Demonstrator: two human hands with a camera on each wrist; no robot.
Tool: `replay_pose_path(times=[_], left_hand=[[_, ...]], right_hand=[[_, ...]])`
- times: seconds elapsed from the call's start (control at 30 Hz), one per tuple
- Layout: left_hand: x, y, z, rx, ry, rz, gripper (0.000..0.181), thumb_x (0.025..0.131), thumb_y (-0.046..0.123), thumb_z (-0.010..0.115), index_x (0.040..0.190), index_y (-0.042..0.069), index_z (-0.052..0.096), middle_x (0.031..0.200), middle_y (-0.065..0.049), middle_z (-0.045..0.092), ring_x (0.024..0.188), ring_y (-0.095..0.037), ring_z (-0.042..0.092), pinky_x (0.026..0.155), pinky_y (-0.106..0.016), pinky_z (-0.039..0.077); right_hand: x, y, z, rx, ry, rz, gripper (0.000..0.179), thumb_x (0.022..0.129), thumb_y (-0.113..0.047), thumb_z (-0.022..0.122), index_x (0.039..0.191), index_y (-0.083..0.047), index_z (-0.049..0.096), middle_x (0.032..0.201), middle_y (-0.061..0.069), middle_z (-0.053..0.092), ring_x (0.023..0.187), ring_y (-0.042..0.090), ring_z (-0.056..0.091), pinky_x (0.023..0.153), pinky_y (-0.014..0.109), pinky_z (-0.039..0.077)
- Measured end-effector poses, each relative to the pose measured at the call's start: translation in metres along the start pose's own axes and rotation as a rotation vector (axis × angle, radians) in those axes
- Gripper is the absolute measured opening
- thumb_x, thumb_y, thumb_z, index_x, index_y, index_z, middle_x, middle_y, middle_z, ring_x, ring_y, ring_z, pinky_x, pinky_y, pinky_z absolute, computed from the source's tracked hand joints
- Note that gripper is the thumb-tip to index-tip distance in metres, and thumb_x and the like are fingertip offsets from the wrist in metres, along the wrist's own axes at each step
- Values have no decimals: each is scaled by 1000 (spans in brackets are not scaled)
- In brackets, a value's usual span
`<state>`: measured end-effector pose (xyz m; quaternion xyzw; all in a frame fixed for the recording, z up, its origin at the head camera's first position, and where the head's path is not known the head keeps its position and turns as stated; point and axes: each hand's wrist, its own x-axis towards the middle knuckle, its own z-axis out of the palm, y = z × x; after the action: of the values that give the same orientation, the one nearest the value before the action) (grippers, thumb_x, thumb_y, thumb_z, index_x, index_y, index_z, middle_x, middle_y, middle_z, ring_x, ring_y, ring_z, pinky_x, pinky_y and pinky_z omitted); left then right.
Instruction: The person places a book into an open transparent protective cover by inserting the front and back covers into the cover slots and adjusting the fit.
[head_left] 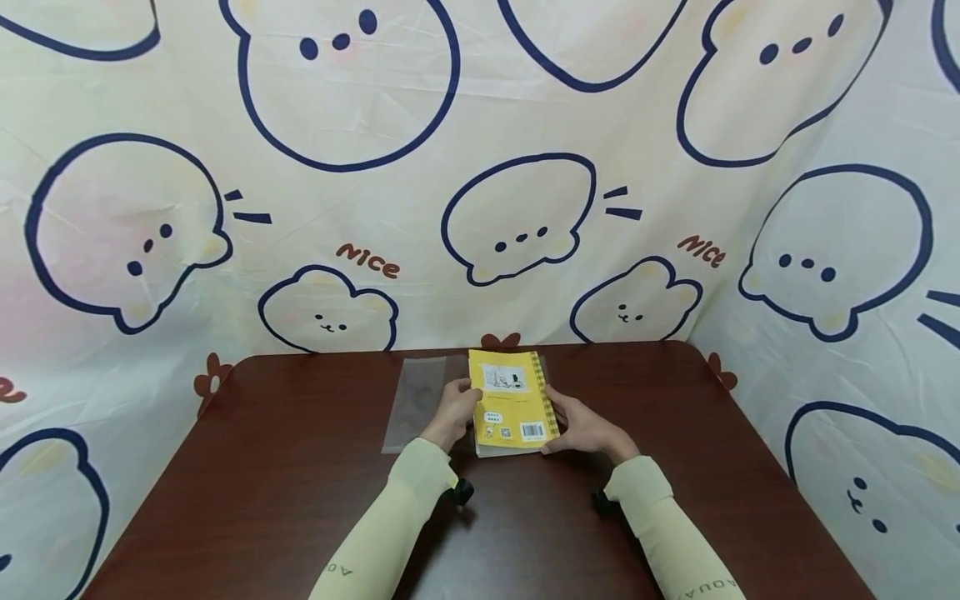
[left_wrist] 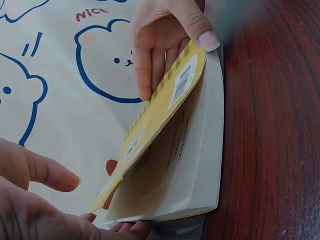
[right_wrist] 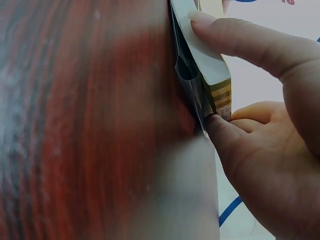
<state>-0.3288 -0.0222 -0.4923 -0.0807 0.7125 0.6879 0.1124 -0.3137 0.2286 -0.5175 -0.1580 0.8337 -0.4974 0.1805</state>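
Observation:
A yellow spiral-patterned book lies over a clear plastic sleeve, its barcode side facing up. My left hand holds the book's left edge; in the left wrist view its fingers are at the page edge and its thumb stands apart from the cover. The yellow cover is lifted at an angle off the pages. On the striped spine side, my right hand grips the lower corner. Its thumb presses the lower page edge, with fingers at the spine. Plastic film shows beside the book.
The dark wooden table extends on both sides of the book. Behind it hangs a pale cloth printed with cartoon bears, which also covers the right side.

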Motion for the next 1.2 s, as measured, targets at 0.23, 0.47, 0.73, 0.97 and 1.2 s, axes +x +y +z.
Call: replay_pose_path(times=[0.23, 0.47, 0.73, 0.97, 1.2], left_hand=[[-2, 3, 0, -19, 3, -8, 60, 99, 10, 50, 154, -6, 30, 143, -28, 46, 99, -27, 54, 89, -42, 45], [-5, 10, 2, -32, 2, 63, 61, 99, 6, 50, 154, -7, 28, 149, -30, 39, 126, -41, 50, 109, -55, 41], [-7, 13, 3, 6, 5, 79, 61, 101, 7, 50, 154, -10, 26, 155, -32, 32, 136, -44, 43, 113, -56, 38], [-4, 7, 0, -50, -3, -9, 69, 101, 10, 48, 156, -12, 13, 161, -33, 17, 147, -47, 24, 120, -58, 25], [8, 3, -3, -134, -68, -46, 62, 100, 5, 41, 153, -15, 18, 155, -32, 24, 142, -44, 29, 121, -56, 23]], right_hand=[[-1, -1, -2, 2, 3, -24, 119, 76, 0, 88, 163, -2, 7, 171, 16, 4, 155, 33, 19, 118, 48, 30], [-4, -5, -3, 36, 12, -66, 120, 74, 0, 89, 164, -6, 8, 171, 11, 10, 154, 28, 24, 115, 43, 35], [-5, -3, -1, 41, 20, -74, 120, 75, -3, 89, 163, -5, 8, 170, 14, 15, 153, 32, 27, 113, 44, 39], [-5, 0, 2, 27, 38, -75, 119, 74, -5, 90, 163, -4, 11, 169, 16, 19, 151, 36, 30, 115, 48, 37], [-5, -3, 2, 48, 22, -80, 118, 75, -4, 90, 163, -2, 10, 170, 17, 14, 151, 36, 29, 114, 45, 39]])
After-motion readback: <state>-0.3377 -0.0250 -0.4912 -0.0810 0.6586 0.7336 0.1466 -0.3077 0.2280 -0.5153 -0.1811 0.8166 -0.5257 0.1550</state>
